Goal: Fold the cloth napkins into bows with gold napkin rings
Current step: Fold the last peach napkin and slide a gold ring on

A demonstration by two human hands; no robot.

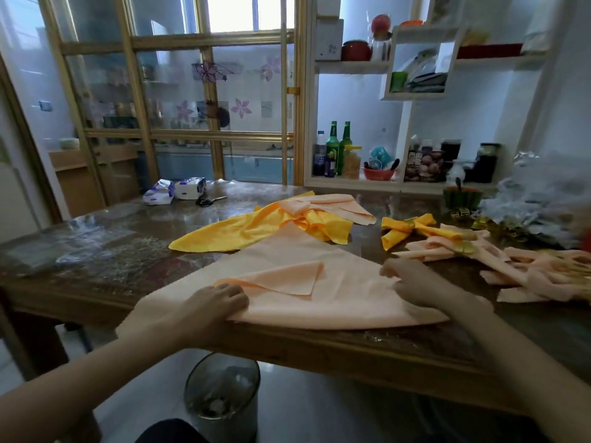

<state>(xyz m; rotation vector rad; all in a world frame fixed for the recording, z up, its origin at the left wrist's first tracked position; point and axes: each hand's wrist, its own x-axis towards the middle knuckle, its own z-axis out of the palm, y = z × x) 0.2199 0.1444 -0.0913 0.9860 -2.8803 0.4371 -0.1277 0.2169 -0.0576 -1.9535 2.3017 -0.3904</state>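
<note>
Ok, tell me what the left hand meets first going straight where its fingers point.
Likely the folded-over flap of the peach napkin, lying right ahead of the left hand; depth is unclear.

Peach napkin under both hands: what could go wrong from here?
The peach napkin has its near fold along the table edge; a pull toward the person could slide it off, toward the bin below.
Its far corner meets the yellow napkin; shifting one may drag the other.
The right hand works close to the finished peach bow and might disturb it.
</note>
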